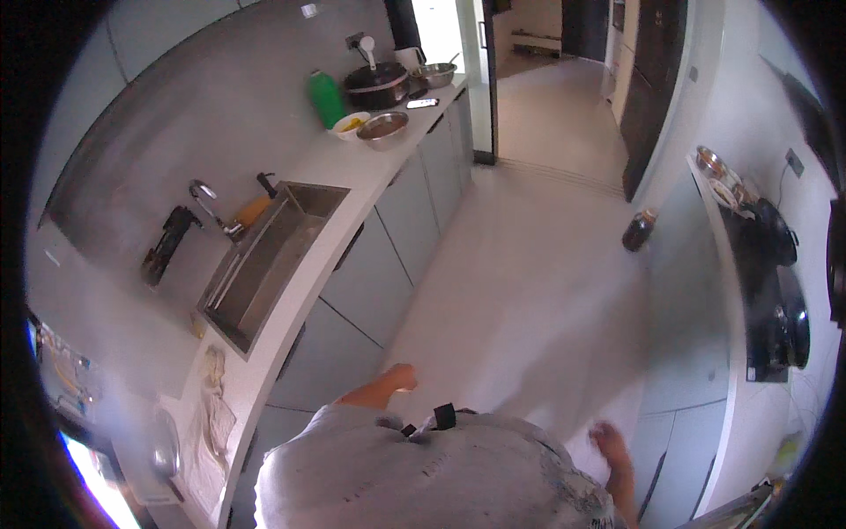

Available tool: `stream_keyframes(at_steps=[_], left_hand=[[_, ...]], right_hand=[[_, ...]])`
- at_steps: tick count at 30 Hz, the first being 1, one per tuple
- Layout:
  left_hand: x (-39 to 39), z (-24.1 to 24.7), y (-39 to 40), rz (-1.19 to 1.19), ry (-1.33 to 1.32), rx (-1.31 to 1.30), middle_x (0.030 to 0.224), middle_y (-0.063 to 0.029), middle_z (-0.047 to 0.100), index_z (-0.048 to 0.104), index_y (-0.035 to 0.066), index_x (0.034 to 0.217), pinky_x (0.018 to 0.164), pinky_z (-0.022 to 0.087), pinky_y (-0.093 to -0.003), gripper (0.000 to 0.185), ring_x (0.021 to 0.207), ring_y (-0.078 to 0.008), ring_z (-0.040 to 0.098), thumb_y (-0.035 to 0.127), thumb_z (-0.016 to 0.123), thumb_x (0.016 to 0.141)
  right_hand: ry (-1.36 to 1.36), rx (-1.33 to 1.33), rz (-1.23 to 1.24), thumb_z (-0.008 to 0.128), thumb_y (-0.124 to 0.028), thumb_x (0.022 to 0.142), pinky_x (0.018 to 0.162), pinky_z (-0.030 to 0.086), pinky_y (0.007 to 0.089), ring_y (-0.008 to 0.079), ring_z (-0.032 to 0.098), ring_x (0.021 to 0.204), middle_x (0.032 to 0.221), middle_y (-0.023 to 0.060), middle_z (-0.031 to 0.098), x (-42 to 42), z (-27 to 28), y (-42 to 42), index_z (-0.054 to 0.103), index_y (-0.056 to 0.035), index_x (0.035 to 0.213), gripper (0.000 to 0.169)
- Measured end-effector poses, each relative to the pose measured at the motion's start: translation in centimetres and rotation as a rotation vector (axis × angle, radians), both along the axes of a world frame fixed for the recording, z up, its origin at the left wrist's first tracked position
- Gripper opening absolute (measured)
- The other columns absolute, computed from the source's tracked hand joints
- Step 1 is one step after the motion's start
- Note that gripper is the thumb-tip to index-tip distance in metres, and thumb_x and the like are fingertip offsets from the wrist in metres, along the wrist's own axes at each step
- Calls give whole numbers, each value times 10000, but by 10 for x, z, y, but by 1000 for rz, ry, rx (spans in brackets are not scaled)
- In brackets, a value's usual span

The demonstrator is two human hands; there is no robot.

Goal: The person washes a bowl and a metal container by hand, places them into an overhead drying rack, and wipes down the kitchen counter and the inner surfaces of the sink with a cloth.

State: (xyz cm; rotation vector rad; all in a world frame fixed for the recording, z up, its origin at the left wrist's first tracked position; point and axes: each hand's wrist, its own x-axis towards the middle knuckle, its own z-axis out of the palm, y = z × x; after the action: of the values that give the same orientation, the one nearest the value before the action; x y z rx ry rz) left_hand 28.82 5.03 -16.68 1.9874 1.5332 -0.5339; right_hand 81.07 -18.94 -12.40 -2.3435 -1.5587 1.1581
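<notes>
My left hand [400,378] is in front of my body, over the pale floor, close to the grey cabinet fronts under the sink counter. Its fingers look curled, and whether anything lies in them is hidden. Lower right, my right hand [607,440] is blurred beside the cabinets on the other side, and its fingers are hard to make out. Neither hand visibly touches a counter. On the left, the white countertop [360,218] holds a steel sink [277,264] with a chrome faucet [215,208]. A crumpled cloth [215,423] lies nearer to me.
Farther along stand a green bottle [326,99], a steel bowl [383,130], a dark cooker [377,86] and a phone [423,103]. A dark jar [638,230] stands on the floor by the right cabinets. A black cooktop [767,317] lines the right counter. Ahead is a doorway [562,119].
</notes>
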Motion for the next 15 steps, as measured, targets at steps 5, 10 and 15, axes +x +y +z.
stream_keyframes(at_steps=[5,10,15], left_hand=[[-109,-58,-16,-108,139,-264,1105,-174,561,646,46,939,849,431,-449,300,1041,-335,525,263,538,761],[-133,-127,-31,-46,-28,1,1177,-157,534,590,107,1094,916,401,-405,383,1068,-325,511,273,555,751],[-111,-84,-92,303,-118,-116,1182,-145,533,544,113,1163,907,417,-390,454,1064,-304,523,273,573,738]], right_hand=[[992,901,761,509,8,828,884,409,373,241,529,1040,1092,136,557,-182,324,177,291,-19,1335,553],[1739,572,948,583,-33,782,729,483,348,252,601,847,1100,199,536,-285,422,189,449,1,1229,469],[1744,340,1112,594,-39,761,739,479,351,260,598,849,1081,186,550,-302,410,233,456,-13,1228,488]])
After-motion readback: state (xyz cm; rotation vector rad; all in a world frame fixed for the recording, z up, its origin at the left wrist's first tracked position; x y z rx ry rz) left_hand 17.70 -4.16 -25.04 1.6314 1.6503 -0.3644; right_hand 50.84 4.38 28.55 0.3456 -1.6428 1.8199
